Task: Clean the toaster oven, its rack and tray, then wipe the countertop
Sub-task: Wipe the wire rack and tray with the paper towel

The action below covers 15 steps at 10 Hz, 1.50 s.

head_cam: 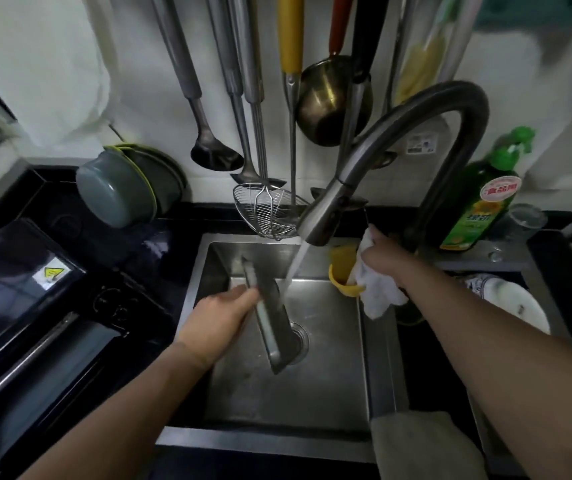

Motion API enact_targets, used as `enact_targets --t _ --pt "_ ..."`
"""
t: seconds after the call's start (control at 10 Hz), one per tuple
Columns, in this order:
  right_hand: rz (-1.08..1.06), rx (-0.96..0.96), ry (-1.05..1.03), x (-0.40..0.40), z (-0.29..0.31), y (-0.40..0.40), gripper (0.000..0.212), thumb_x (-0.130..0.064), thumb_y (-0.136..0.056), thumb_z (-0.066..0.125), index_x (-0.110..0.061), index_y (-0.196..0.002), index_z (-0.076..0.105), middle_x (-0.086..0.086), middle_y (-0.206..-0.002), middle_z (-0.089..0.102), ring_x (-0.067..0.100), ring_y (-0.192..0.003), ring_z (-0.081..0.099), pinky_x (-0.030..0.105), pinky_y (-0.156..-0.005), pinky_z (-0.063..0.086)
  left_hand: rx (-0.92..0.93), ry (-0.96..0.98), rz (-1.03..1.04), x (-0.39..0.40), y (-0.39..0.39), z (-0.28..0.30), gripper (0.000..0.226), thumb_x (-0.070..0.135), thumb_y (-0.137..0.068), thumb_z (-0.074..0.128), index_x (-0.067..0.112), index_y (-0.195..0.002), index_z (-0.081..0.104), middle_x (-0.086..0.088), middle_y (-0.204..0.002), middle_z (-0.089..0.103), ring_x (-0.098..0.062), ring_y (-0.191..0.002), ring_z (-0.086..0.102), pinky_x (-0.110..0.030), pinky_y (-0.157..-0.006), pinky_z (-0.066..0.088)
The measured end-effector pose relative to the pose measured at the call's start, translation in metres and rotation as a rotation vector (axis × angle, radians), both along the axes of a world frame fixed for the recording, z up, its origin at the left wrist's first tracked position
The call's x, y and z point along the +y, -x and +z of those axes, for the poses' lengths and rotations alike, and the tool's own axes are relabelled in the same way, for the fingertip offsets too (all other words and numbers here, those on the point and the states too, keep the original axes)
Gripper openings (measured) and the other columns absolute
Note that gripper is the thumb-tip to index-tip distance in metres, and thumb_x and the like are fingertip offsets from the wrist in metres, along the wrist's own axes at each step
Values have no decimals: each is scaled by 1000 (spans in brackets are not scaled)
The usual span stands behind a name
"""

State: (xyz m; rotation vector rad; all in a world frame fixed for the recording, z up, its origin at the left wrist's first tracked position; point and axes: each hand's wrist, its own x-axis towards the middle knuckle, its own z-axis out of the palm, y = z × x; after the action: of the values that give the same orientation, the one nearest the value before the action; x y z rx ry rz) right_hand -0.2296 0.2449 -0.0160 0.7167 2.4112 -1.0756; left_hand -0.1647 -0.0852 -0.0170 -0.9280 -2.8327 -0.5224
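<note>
Two grips: left hand (223, 318) clamped around flat metal tray (270, 320), right hand (386, 261) around crumpled white cloth (376, 289).

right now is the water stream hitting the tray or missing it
Touching. The head view shows the water stream from the faucet ending on the upturned tray, which the left hand holds tilted in the sink.
</note>
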Motion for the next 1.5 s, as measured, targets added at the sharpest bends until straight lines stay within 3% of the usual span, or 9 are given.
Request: enact_targets --t 0.1,0.2,0.4,0.6,0.8,1.0,1.1,1.3,1.5 --pt "3 1 21 9 -9 -7 72 -7 -103 40 -27 -160 3 8 -165 14 34 -145 30 37 -114 30 -372 -448 401 13 -8 -5 31 -8 -92 59 23 -89 57 8 -75 64 -7 -65 61 -23 -61 51" --pt "-23 40 60 6 -10 -10 74 -3 -96 43 -18 -160 8 20 -158 29 39 -141 36 43 -113 33 -795 -739 530 23 -25 -13 26 -8 -96 56 16 -88 61 -11 -91 69 -34 -91 69 -45 -81 63" --pt "3 36 17 1 -4 -12 75 -7 -96 44 -16 -159 4 23 -153 35 41 -137 39 44 -110 34 -761 -670 655 62 -38 -19 36 -10 -93 60 24 -89 51 -5 -88 63 -14 -79 63 -23 -65 53" --pt "76 16 45 11 -5 -14 76 -2 -97 41 -17 -159 0 23 -155 34 41 -138 38 43 -109 35 -1053 -958 831 71 -67 -18 39 -5 -99 57 21 -128 60 -11 -110 74 -27 -99 74 -38 -75 62" --pt "67 32 49 9 -7 -14 77 -2 -97 41 -17 -159 0 22 -155 33 40 -138 38 43 -108 35 -1155 -1194 931 77 -49 -20 30 0 -105 47 8 -125 67 -22 -120 72 -37 -104 68 -50 -93 56" --pt "73 41 24 10 -12 -14 77 -4 -97 43 -16 -159 1 23 -154 34 40 -137 38 43 -108 34 -1101 -1369 1041 88 1 -26 44 -2 -99 56 15 -139 60 -18 -122 72 -21 -81 66 -35 -70 57" --pt "102 45 52 15 -16 -13 78 -2 -96 42 -17 -160 0 23 -154 35 41 -136 40 43 -107 36 -1058 -1475 1144 75 12 -26 39 4 -102 54 21 -135 65 -10 -110 75 -16 -79 67 -35 -78 57" --pt "110 22 74 17 -17 -13 81 0 -95 43 -19 -159 -3 21 -156 32 40 -138 38 43 -109 35 -959 -1446 1155 29 -29 -17 35 8 -109 40 21 -116 71 -17 -121 73 -36 -112 69 -55 -97 55" --pt "128 18 38 13 -18 -9 84 -4 -94 47 -15 -159 -5 23 -156 31 42 -139 37 47 -111 33 -1021 -1148 1005 23 -71 -20 22 8 -108 47 3 -108 68 -17 -96 76 -31 -85 72 -41 -69 60"
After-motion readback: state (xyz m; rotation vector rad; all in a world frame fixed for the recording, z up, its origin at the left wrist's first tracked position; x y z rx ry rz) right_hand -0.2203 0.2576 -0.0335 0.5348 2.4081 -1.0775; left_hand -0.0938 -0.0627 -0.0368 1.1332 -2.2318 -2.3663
